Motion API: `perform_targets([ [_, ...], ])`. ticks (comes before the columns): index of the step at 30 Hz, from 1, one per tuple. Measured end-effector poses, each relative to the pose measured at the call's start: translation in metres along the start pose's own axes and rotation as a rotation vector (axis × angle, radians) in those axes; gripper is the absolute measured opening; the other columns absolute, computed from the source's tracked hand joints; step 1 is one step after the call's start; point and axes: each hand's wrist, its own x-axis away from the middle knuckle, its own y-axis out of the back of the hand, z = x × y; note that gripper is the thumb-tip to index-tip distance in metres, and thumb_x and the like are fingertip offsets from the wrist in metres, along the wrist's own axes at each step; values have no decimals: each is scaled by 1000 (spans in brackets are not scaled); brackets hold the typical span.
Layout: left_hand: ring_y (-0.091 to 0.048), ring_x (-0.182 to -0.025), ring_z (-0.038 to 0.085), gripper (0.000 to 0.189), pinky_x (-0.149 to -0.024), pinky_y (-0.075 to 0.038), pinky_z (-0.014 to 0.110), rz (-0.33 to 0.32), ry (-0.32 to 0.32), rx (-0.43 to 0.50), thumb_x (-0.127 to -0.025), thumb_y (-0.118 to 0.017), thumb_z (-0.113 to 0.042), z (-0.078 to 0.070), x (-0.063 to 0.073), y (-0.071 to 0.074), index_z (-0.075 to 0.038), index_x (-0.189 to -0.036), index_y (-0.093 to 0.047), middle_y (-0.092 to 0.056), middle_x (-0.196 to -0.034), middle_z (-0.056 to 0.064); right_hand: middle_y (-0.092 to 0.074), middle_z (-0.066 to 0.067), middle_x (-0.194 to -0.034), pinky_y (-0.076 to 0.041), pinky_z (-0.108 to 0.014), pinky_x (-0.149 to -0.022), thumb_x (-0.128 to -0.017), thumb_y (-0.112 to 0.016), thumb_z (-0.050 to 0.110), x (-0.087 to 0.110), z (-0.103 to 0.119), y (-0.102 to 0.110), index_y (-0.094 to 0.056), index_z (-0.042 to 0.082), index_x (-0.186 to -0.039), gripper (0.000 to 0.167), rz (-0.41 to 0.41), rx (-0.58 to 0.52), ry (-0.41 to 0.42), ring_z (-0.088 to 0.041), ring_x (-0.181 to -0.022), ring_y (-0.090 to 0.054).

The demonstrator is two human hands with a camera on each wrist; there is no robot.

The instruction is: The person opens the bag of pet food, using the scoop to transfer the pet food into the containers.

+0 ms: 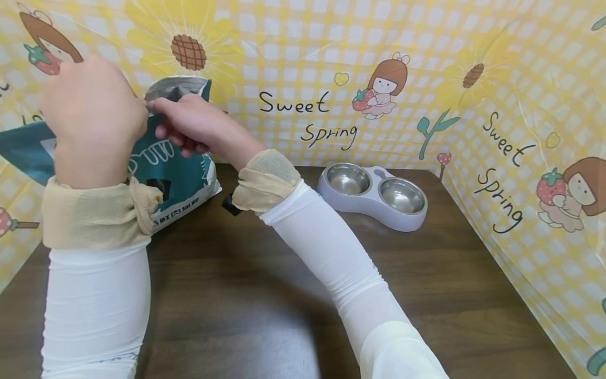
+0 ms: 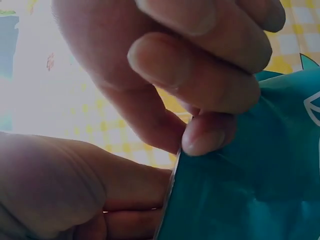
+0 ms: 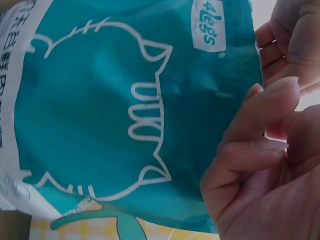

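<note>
A teal pet food bag (image 1: 165, 163) with a white cat outline stands at the back left, its mouth parted so that the silver lining shows. My left hand (image 1: 94, 118) is curled at the mouth's near edge and grips it. Beside it, my right hand (image 1: 194, 123) pinches the same edge between thumb and fingers. In the right wrist view the right hand (image 3: 265, 170) is at the top edge of the bag (image 3: 100, 115), the left hand (image 3: 295, 45) close by. Left of the left hand, a teal part (image 1: 28, 150) of the bag sticks out.
A lilac double pet bowl (image 1: 374, 197) with two steel dishes stands at the back right of the brown wooden table (image 1: 265, 295). Yellow checked cloth (image 1: 293, 47) with printed figures hangs behind and along the right side.
</note>
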Motion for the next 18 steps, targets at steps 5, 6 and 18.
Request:
perform_targets([
  [5, -55, -131, 61, 76, -99, -59, 67, -17, 11, 12, -101, -49, -26, 0, -1, 0, 20, -158, -30, -45, -155, 46, -49, -2, -53, -31, -26, -43, -115, -50, 40, 0, 1, -2, -68, 7, -79, 51, -1, -46, 9, -18, -46, -52],
  [6, -54, -132, 61, 76, -98, -59, 66, -10, 16, 18, -102, -47, -26, 0, -2, 1, 19, -159, -28, -42, -157, 46, -48, -2, -53, -31, -26, -43, -115, -50, 38, 0, 1, -2, -67, 7, -79, 50, -4, -51, 12, -18, -46, -52],
  [18, -46, -147, 58, 68, -104, -57, 61, -37, 66, 11, -105, -39, -23, 2, -14, 5, 18, -159, -33, -32, -169, 40, -43, -2, -52, -30, -26, -44, -115, -49, 28, 3, -1, -3, -61, 6, -75, 47, -20, -52, 29, -18, -47, -48],
])
